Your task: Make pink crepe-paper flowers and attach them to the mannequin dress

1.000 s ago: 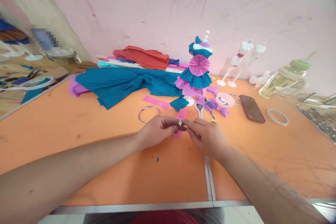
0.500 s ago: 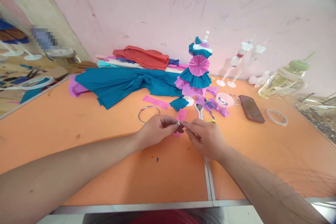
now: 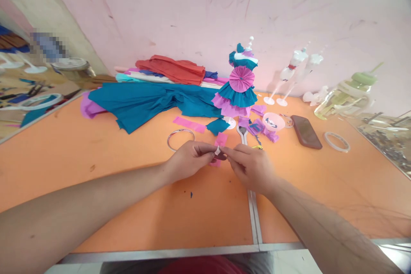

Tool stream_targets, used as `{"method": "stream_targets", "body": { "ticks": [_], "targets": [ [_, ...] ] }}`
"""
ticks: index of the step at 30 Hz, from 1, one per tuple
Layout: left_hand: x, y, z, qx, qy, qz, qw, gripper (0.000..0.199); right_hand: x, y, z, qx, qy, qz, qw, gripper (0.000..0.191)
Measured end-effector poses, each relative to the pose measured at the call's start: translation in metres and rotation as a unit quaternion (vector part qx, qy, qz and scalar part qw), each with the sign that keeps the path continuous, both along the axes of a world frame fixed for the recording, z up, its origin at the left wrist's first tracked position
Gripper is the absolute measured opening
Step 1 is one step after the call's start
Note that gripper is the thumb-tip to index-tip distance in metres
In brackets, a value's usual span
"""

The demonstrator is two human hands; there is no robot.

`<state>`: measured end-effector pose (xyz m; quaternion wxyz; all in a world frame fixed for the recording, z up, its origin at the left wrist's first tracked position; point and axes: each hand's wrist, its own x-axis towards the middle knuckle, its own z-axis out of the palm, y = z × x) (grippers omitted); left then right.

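Observation:
My left hand [image 3: 183, 162] pinches a small white piece [image 3: 217, 150], perhaps tape, between thumb and fingers. From the right, my right hand [image 3: 255, 168] meets it, its closed fingertips against the same piece. A pink paper strip [image 3: 221, 138] lies on the table just beyond and partly beneath my fingers. Left of it rests a thin tape ring [image 3: 168, 140]. Behind the hands stands a small mannequin in a ruffled teal and pink paper dress [image 3: 241, 79], with a pleated pink rosette at its waist. A teal paper scrap [image 3: 218, 126] lies near its base.
Teal crepe paper [image 3: 138, 102] spreads at the back left, before folded red paper [image 3: 173, 68]. Scissors [image 3: 242, 135], a pink bowl [image 3: 273, 122], a phone [image 3: 306, 132] and another tape ring [image 3: 345, 147] lie right. Bare mannequins [image 3: 293, 66] and a bottle [image 3: 345, 94] stand behind.
The view has shifted slightly, so everything sits a little further left. Both hands keep together at the white piece, which shows a bit more between the fingertips.

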<state>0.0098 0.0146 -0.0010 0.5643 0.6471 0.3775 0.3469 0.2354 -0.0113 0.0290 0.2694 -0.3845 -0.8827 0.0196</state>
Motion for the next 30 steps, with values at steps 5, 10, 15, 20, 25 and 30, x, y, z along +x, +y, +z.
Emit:
{"method": "stream_targets", "body": {
  "ticks": [5,10,15,20,25,30],
  "targets": [
    [0.0,0.002,0.0,-0.047,-0.006,-0.01,0.999,0.044,-0.003,-0.003,0.001,-0.014,0.039,-0.051,0.998,0.034],
    [0.0,0.004,-0.002,-0.048,0.003,-0.02,0.999,0.047,-0.005,-0.004,-0.001,0.014,0.037,-0.057,0.998,0.023],
    [0.001,0.001,0.002,-0.04,0.016,-0.022,0.999,0.044,-0.005,-0.001,-0.005,0.014,0.012,-0.049,0.999,0.02],
    [0.002,-0.003,0.006,-0.037,0.026,-0.001,0.999,0.042,-0.005,-0.001,-0.007,0.021,0.022,-0.032,0.999,0.02],
    [0.003,-0.004,0.008,-0.058,-0.004,-0.021,0.998,0.042,-0.004,-0.002,-0.008,0.058,0.006,-0.025,0.998,0.019],
    [0.004,-0.005,0.006,-0.072,-0.022,-0.05,0.996,0.043,-0.003,-0.001,-0.008,0.113,-0.02,-0.03,0.993,0.018]
  ]
}}
